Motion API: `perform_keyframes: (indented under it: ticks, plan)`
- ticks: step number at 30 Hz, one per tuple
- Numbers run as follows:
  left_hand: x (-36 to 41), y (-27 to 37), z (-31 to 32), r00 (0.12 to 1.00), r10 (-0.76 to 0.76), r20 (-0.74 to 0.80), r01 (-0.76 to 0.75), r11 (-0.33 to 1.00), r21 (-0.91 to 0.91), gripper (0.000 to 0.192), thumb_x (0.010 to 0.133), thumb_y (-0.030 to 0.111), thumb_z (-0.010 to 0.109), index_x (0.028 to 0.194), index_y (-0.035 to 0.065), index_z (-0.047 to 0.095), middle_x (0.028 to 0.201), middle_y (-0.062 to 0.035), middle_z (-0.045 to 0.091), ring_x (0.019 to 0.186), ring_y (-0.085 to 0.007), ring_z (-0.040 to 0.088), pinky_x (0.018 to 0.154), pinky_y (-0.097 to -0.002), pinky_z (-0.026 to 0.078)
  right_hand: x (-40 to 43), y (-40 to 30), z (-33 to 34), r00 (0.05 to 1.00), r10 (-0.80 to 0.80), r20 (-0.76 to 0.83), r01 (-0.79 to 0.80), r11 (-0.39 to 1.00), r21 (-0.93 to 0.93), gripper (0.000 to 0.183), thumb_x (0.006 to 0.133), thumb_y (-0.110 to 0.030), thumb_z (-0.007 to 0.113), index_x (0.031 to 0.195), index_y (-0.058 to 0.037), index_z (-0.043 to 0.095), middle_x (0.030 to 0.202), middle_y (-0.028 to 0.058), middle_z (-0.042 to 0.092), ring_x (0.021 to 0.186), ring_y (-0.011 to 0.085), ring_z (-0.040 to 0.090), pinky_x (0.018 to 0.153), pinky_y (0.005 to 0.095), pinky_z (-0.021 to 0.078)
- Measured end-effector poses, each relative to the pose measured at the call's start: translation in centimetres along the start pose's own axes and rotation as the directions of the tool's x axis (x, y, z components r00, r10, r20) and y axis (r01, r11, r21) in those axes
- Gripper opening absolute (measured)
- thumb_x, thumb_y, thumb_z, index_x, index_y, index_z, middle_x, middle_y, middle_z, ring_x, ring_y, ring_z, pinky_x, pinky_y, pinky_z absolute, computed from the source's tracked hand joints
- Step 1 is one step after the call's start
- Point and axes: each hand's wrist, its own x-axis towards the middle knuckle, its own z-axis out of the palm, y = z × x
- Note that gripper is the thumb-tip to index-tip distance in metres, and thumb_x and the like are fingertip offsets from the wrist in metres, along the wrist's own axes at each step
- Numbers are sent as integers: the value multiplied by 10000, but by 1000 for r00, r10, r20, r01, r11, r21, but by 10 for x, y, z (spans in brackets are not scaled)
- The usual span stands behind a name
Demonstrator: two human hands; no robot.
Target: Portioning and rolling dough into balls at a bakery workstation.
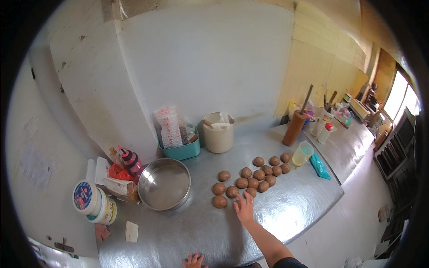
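Many brown dough balls [253,183] lie in loose rows on a shiny metal worktable [181,231]. My right hand [245,208] reaches over the near edge of the group, its fingers spread and touching or just above a ball [251,192] at the front. Close to its fingertips on the left is another ball [232,192]. My left hand [193,260] rests at the table's near edge with fingers apart, holding nothing; only its fingers and part of the back show.
Left of the balls stands a round metal pan [164,184]. Behind are a teal bin [182,151] and a cream bucket [218,137]. A plastic measuring jug [302,154], a teal bag [320,166] and a wooden roller [294,129] stand or lie right. A pale scraper [131,231] lies front left.
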Motion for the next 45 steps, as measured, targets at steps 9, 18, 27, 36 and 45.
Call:
perform_keyframes:
  ticks: [9, 18, 27, 36, 45]
  plan:
    - [9, 20, 2, 979, -198, -52, 198, 980, -2, 524, 898, 354, 618, 1371, 140, 548, 1445, -114, 486, 1359, -340, 403, 1120, -587, 284, -3, 40, 33, 962, -181, 203, 182, 983, 14, 210, 838, -259, 718, 1018, -152, 716, 1219, 59, 616, 1129, 281, 558, 943, 428, 455]
    - [148, 46, -54, 963, -66, -261, 8, 976, -219, 226, 837, 233, 684, 999, 81, 641, 1032, -126, 621, 981, -362, 604, 882, -474, 483, -8, 49, 24, 962, -175, 210, 177, 984, 13, 363, 834, -279, 721, 1169, -162, 645, 1286, 83, 548, 1219, 330, 493, 1018, 467, 414]
    - [314, 105, -48, 909, -154, -386, 10, 936, -351, 952, 797, 259, 792, 1496, -23, 211, 1459, -236, 392, 1336, -407, 386, 1124, -499, 311, -134, 42, -83, 929, 104, 355, -117, 993, 13, 716, 776, -339, 773, 1353, -54, 457, 1444, 244, 365, 1326, 467, 331, 1107, 586, 279]
    - [314, 110, -49, 887, -109, -449, -74, 925, -371, 986, 759, 159, 828, 1496, -27, 201, 1431, -208, 442, 1265, -395, 450, 1112, -486, 324, -203, 53, -121, 904, 177, 388, -83, 966, -247, 627, 811, -501, 706, 1280, -113, 553, 1407, 143, 478, 1319, 356, 416, 1118, 566, 286]
    - [296, 89, -59, 925, 93, -367, -179, 962, -208, 939, 834, 272, 767, 1529, -13, 204, 1549, -209, 323, 1439, -382, 301, 1184, -482, 249, -194, 49, -129, 911, 185, 368, -97, 965, -245, 619, 828, -503, 693, 1304, -131, 560, 1398, 126, 495, 1320, 331, 440, 1131, 543, 282]
